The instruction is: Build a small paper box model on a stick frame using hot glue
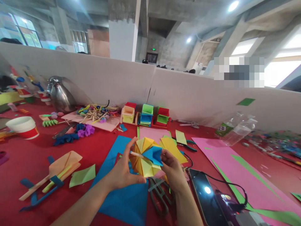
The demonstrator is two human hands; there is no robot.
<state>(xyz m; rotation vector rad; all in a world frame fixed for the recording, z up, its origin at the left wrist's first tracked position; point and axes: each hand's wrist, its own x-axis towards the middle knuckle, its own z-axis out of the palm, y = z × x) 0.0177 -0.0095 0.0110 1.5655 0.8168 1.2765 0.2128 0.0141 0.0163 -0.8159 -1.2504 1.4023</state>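
A pleated yellow paper craft [142,146], shaped like a small umbrella, is held up over the table between my two hands. A pale stick [136,153] juts from its middle, and a folded blue paper piece [153,156] sits on its right side. My left hand [123,171] grips the craft's left rim, thumb below and fingers above. On the other side, my right hand [172,166] pinches the edge near the blue piece; its fingertips are partly hidden. Beneath them lie a blue paper sheet [127,197] and scissors [160,196].
A phone [204,194] with a cable lies at right, beside pink paper [254,169]. Small folded-paper boxes [147,114] stand at the back. At left are a paper-and-stick craft [63,164], a paper cup [23,127], a metal jug [60,94] and piled sticks [97,113].
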